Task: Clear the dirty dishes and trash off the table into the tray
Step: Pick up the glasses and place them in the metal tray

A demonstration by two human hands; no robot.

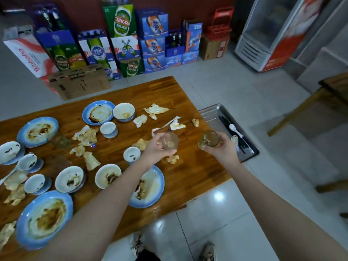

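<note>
One clear glass (170, 141): clasped in left grip (156, 148), above desk (192, 176)
One amber glass (210, 139): clasped in right grip (223, 148), near tray (212, 113)

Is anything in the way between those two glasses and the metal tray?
Nothing visible does. The right hand holds the amber glass close by the tray; the clear glass in the left hand has only the right hand between it and the tray.

- The table (188, 102) is varnished wood, shiny.
- The tray (211, 114) is dull grey metal.
- The plates (37, 131) look like glazed ceramic.
- The napkins (88, 135) are crumpled paper.
- The floor (216, 219) is glossy tile.
</note>
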